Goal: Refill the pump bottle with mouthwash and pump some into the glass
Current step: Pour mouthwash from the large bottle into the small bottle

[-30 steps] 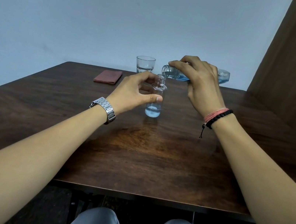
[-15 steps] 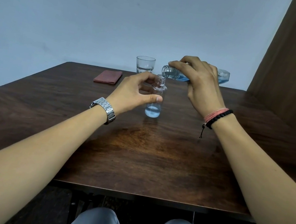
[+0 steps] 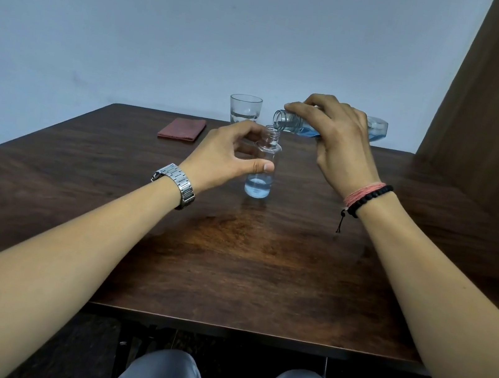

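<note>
Head camera, worn by a seated person, looked down past grey-trousered knees and two forearms to a dark wooden table (image 3: 229,267). At its middle stood the small clear pump bottle (image 3: 261,171), uncapped, a shallow pool of blue liquid at its base. The left hand (image 3: 224,155), a steel watch (image 3: 175,184) at its wrist, closed thumb and fingers around the bottle, apparently to steady it. Just right of the bottle and above it, the right hand (image 3: 337,140), wearing cord bracelets (image 3: 368,196), gripped the mouthwash bottle (image 3: 288,122) tipped nearly flat, its open mouth over the pump bottle's neck, evidently pouring; the refill looked barely begun. Behind the pump bottle waited the glass (image 3: 244,109), a little clear liquid in it. Left of the bottle and farther back lay a folded reddish cloth (image 3: 182,128). Beyond rose a plain pale wall (image 3: 169,29), with a brown panel (image 3: 498,114) at far right.
</note>
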